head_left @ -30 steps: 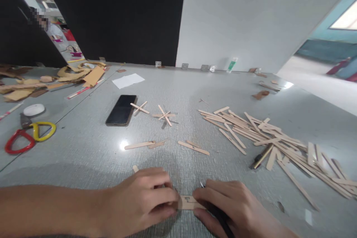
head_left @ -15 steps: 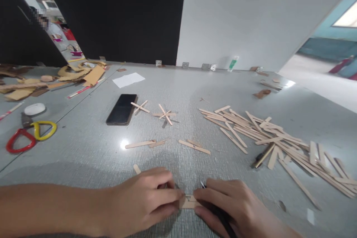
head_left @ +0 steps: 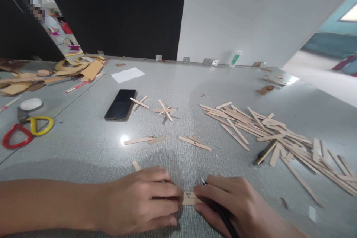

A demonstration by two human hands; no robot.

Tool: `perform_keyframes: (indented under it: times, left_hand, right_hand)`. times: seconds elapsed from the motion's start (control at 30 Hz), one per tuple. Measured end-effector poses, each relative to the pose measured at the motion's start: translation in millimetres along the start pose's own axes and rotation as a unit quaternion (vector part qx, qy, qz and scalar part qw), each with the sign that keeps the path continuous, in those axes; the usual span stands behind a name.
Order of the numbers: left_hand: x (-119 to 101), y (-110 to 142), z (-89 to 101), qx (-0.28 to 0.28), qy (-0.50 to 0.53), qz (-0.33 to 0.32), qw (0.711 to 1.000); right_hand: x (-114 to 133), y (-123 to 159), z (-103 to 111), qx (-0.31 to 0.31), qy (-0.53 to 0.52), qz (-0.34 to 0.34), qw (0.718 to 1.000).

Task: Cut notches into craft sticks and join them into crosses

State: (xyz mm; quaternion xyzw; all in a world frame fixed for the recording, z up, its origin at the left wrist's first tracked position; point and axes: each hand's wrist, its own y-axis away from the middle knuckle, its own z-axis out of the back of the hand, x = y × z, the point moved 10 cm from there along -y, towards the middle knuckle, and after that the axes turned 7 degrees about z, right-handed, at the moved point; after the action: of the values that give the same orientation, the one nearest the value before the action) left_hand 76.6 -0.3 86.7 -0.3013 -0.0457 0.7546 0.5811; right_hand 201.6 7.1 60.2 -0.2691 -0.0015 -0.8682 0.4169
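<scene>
Notched wooden piece (head_left: 189, 201): flat on the bench (head_left: 181, 81), toward the near edge, between the two hands.
Left hand (head_left: 142, 200): fingers bent over the piece's left end; thumb hidden from here, so I cannot tell whether the grip pinches.
Right hand (head_left: 237, 200): grip closed around a black pen-like tool (head_left: 226, 220), metal tip projecting beyond the fingers; index finger and thumb at the piece's right end.
Tube (head_left: 235, 58): green-labelled, leaning at the far edge against the light panel (head_left: 251, 15); contents cannot be made out.
Stick pile (head_left: 272, 137): loose and overlapping, toward the right edge.
Crossed sticks (head_left: 165, 110): mid-bench, right of the phone (head_left: 121, 105).
Scissors (head_left: 32, 126): toward the left edge, red and yellow handles, just beside a white rounded object (head_left: 31, 104).
Cardboard scraps (head_left: 93, 70): heaped by the far edge, at left.
</scene>
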Motion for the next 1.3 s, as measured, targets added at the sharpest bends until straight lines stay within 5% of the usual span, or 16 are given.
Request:
perform_keyframes:
  times: [0.67,0.83,0.97,1.1,1.3]
  left_hand:
    - [2,-1,-7.8,0.046,-0.019,0.003,0.999]
    - [2,2,-12.0,0.068,-0.034,0.008,0.997]
    - [1,2,-12.3,0.068,-0.035,-0.001,0.997]
    - [1,1,-10.9,0.06,-0.044,-0.009,0.997]
    - [0,2,-11.7,0.066,-0.065,-0.013,0.996]
  right_hand:
    - [0,-1,1,-0.005,0.02,0.008,1.0]
    - [1,8,23,-0.081,-0.01,0.003,0.997]
    - [-20,17,20,-0.145,-0.256,-0.149,0.944]
    - [-26,16,-16,-0.057,-0.378,-0.285,0.879]
    - [-26,9,-29,-0.017,-0.43,-0.319,0.844]
